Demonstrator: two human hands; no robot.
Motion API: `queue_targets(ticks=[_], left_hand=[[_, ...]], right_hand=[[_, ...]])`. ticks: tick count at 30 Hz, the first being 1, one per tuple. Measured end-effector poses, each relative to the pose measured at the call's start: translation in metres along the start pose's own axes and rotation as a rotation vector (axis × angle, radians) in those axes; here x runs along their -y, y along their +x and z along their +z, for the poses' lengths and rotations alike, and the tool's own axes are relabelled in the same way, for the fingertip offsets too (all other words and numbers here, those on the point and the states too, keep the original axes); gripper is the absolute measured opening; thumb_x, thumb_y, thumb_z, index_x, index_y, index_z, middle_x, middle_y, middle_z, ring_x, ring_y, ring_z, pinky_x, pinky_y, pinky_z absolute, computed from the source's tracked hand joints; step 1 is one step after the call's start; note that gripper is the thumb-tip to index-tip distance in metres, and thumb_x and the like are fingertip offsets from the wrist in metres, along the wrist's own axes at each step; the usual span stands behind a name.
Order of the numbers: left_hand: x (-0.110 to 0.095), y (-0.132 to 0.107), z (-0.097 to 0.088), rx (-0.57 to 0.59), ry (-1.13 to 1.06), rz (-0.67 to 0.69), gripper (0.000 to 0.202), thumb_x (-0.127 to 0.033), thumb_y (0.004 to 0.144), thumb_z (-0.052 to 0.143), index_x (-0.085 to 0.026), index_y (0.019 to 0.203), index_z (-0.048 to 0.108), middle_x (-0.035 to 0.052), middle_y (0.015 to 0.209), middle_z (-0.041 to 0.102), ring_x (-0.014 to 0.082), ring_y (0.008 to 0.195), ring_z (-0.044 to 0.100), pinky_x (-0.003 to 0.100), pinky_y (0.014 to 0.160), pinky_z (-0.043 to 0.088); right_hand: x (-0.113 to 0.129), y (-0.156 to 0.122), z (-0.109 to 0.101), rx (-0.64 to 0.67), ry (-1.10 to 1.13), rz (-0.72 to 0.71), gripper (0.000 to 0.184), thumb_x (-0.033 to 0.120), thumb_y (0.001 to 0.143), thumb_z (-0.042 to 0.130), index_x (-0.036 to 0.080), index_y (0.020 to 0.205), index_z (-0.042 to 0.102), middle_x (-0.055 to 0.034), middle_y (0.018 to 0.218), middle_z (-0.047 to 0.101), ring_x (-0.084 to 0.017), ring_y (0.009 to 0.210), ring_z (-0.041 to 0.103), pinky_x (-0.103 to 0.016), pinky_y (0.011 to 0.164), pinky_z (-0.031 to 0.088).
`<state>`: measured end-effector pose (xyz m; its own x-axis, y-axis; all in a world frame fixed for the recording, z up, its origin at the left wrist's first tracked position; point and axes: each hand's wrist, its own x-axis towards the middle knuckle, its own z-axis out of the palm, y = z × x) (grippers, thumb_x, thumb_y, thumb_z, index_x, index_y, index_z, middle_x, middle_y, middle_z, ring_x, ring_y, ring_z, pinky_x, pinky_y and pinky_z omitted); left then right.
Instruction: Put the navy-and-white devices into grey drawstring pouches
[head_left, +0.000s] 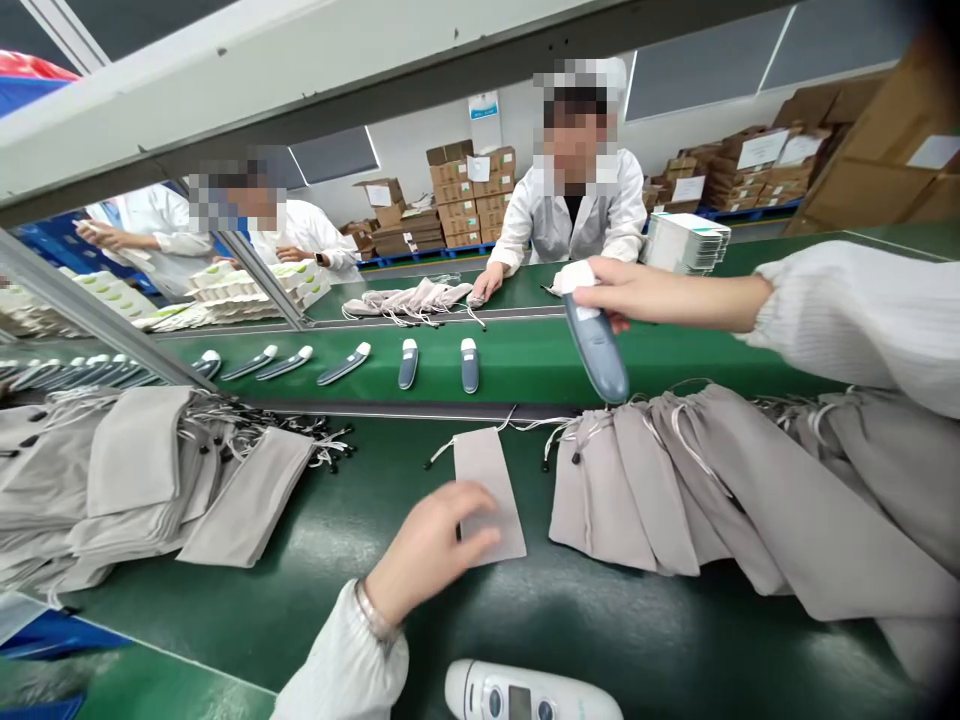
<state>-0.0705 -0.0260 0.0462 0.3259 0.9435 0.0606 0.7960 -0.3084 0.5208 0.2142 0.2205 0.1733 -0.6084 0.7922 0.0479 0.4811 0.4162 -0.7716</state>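
Right arm reaching in from the right edge, right hand (pixel 626 295) raised above the green desk (pixel 225 600), closed around the white tip of a grey-blue handheld thermometer (pixel 596 345); body hanging downward, centre-right of frame. Left hand (pixel 431 540) at lower centre, palm down, open, resting on a flat grey drawstring pouch (pixel 487 495), nothing gripped.

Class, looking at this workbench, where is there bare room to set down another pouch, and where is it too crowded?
The bare green bench is open between the stacked pouches, the flat grey pouch under the left hand, and the white device. Only a narrow strip separates the flat pouch from the gathered pouches. Both pouch piles are crowded.
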Motion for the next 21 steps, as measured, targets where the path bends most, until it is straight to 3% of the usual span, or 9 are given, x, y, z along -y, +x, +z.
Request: queue_targets(ticks=[3, 5, 8, 11, 15, 21], left_hand=[[0.029, 0.025, 0.009, -0.3, 0.079, -0.112, 0.026, -0.015, 0.089, 0.053, -0.023, 0.113, 0.058, 0.008, 0.119, 0.062, 0.0232, 0.113, 0.058, 0.039, 0.099, 0.046], [0.049, 0.043, 0.013, -0.375, 0.175, -0.172, 0.031, -0.012, 0.087, 0.053, -0.021, 0.117, 0.057, 0.0101, 0.121, 0.06, 0.0243, 0.112, 0.058, 0.04, 0.097, 0.047], [0.072, 0.065, 0.017, -0.377, 0.243, -0.181, 0.025, -0.011, 0.086, 0.055, -0.018, 0.109, 0.061, 0.0109, 0.112, 0.062, 0.025, 0.104, 0.059, 0.039, 0.091, 0.048], [0.082, 0.074, 0.016, -0.363, 0.278, -0.152, 0.012, -0.012, 0.084, 0.058, -0.019, 0.092, 0.063, 0.0075, 0.096, 0.063, 0.0231, 0.092, 0.059, 0.036, 0.081, 0.047], [0.081, 0.073, 0.014, -0.357, 0.339, -0.088, 0.008, -0.013, 0.085, 0.058, -0.021, 0.084, 0.061, 0.0055, 0.092, 0.061, 0.0235, 0.093, 0.056, 0.036, 0.079, 0.042], [0.074, 0.067, 0.014, -0.335, 0.348, 0.024, 0.023, -0.014, 0.094, 0.044, -0.02, 0.079, 0.06, 0.0053, 0.085, 0.062, 0.0221, 0.088, 0.055, 0.041, 0.09, 0.038]], right_hand=[[0.022, 0.003, 0.025, 0.091, -0.034, -0.004, 0.024, 0.042, 0.092, 0.062, 0.022, 0.1, 0.051, -0.0007, 0.07, 0.058, -0.014, 0.053, 0.054, -0.025, 0.047, 0.041], [0.033, 0.007, 0.043, 0.149, -0.04, -0.028, 0.023, 0.041, 0.092, 0.06, 0.022, 0.096, 0.047, -0.0016, 0.074, 0.061, -0.015, 0.056, 0.057, -0.025, 0.047, 0.041], [0.04, 0.016, 0.062, 0.191, -0.067, -0.052, 0.024, 0.041, 0.092, 0.058, 0.023, 0.092, 0.043, -0.0033, 0.087, 0.064, -0.015, 0.062, 0.061, -0.026, 0.051, 0.047], [0.039, 0.026, 0.073, 0.178, -0.084, -0.052, 0.023, 0.039, 0.092, 0.058, 0.022, 0.089, 0.042, -0.0041, 0.094, 0.063, -0.016, 0.068, 0.063, -0.027, 0.056, 0.051], [0.032, 0.037, 0.082, 0.126, -0.063, -0.023, 0.021, 0.035, 0.092, 0.058, 0.021, 0.089, 0.042, -0.0037, 0.091, 0.062, -0.016, 0.069, 0.065, -0.027, 0.059, 0.053], [0.021, 0.049, 0.101, 0.076, 0.058, -0.029, 0.019, 0.032, 0.091, 0.059, 0.021, 0.095, 0.044, -0.0052, 0.094, 0.061, -0.02, 0.077, 0.066, -0.03, 0.06, 0.057]])
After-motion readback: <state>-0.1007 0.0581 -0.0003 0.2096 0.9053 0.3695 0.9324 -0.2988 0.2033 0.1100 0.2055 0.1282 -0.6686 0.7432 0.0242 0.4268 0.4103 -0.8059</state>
